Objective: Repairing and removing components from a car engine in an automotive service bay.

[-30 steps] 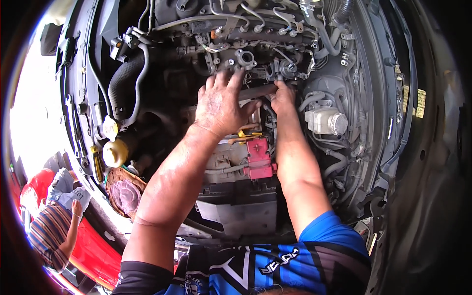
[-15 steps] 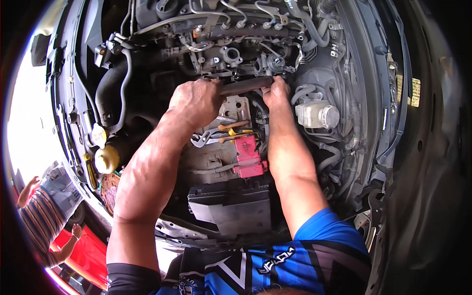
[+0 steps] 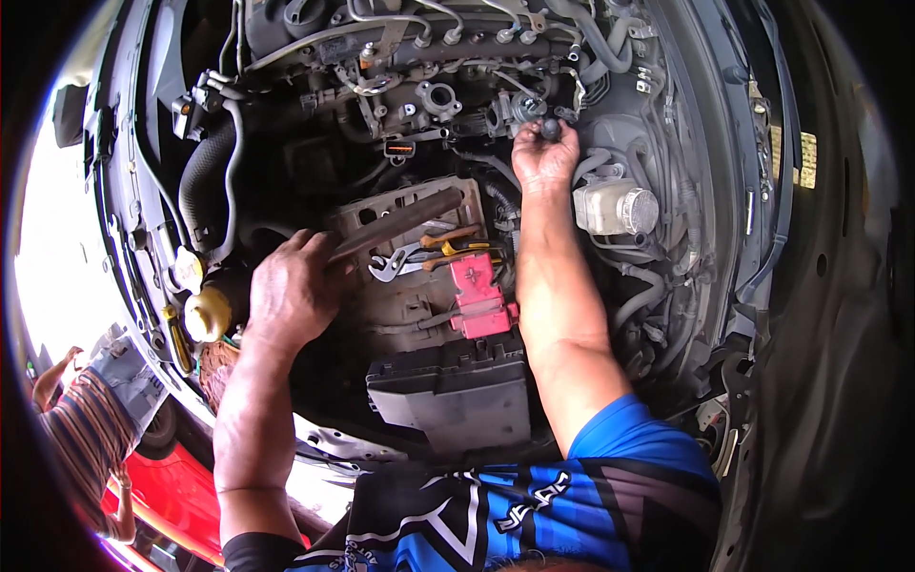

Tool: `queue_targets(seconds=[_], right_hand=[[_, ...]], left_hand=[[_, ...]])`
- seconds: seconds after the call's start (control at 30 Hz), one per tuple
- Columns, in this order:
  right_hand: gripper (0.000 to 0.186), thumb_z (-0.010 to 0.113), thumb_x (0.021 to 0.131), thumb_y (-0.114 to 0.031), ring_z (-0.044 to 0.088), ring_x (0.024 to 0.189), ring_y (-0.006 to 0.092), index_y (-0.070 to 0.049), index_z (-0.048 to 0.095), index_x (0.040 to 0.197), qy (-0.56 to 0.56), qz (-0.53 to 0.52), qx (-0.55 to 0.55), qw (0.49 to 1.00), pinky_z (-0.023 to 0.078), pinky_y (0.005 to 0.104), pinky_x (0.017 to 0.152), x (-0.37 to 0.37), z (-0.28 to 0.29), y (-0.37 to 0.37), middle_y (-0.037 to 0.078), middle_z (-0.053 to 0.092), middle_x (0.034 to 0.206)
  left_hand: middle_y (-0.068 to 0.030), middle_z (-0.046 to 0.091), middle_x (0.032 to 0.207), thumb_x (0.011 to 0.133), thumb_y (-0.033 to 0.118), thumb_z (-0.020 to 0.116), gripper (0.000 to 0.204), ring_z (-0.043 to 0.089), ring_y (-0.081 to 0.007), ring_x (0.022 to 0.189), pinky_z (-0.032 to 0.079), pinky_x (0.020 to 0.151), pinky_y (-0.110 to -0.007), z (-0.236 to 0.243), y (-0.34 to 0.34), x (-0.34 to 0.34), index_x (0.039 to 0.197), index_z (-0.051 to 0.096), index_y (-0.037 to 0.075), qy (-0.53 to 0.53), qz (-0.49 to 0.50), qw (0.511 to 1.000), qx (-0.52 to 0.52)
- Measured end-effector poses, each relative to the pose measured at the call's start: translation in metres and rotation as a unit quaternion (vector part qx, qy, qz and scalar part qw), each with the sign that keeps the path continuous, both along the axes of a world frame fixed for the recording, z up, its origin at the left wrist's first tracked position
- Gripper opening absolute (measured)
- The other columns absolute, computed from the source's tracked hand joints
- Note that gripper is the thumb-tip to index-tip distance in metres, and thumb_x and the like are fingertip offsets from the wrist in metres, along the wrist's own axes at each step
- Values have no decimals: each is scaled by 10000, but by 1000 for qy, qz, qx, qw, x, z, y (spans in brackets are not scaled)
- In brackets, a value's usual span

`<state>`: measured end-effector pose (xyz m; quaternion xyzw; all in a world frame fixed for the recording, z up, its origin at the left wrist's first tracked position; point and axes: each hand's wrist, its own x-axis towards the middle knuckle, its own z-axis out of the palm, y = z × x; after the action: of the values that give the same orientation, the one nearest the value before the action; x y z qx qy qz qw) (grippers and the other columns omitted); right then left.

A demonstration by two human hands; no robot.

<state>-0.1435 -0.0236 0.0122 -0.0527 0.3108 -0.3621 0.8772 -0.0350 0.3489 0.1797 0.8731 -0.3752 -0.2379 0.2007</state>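
Note:
Across the metal tray in the engine bay slants a brown, wooden-looking tool handle. My left hand closes round its left end, so any tool head there is hidden. Higher up, my right hand is closed with its fingers pinched around a dark, round-ended piece, whose kind I cannot make out. It is beside a round metal engine part. Below the handle, water pump pliers lie on the tray next to tools with brown and yellow grips.
A red plastic cover and a black box sit between my forearms. On the right stands a fluid reservoir; on the left, a yellowed cap. A person in a striped shirt stands outside by a red car.
My left hand has come down and left with the handle, which now slants over the tray. My right hand has let go of the handle's far end, risen slightly and turned, pinching the dark piece.

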Motion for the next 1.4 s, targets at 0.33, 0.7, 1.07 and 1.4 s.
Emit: queue_targets(seconds=[0.33,0.7,1.07,1.4], right_hand=[[110,594,868,-113,607,699,204,-106,601,977,389,7,-43,920,504,349,574,16,-17,17,45,618,854],[209,514,891,-159,522,758,265,-3,524,1030,301,173,46,937,477,326,577,-6,-10,-12,146,540,923],[398,441,875,-83,597,806,294,130,427,1211,327,145,286,889,563,310,586,3,-39,-61,259,456,1131],[439,363,910,17,623,830,317,142,323,1329,309,170,238,905,583,321,602,-3,-59,-73,280,393,1244]], left_hand=[[-172,654,1081,855,220,674,293,632,-402,1013,515,868,-483,-75,9,-9,1109,657,76,84,46,994,49],[-193,660,1019,878,263,666,277,633,-409,972,507,825,-502,-107,23,-15,1069,658,62,67,32,997,-30],[-184,701,983,869,228,653,246,655,-378,1014,525,876,-488,-105,20,-12,1047,666,60,80,18,997,10],[-174,701,1041,877,199,618,277,651,-363,1060,523,915,-476,-110,15,-15,1121,669,78,77,29,997,-7]])
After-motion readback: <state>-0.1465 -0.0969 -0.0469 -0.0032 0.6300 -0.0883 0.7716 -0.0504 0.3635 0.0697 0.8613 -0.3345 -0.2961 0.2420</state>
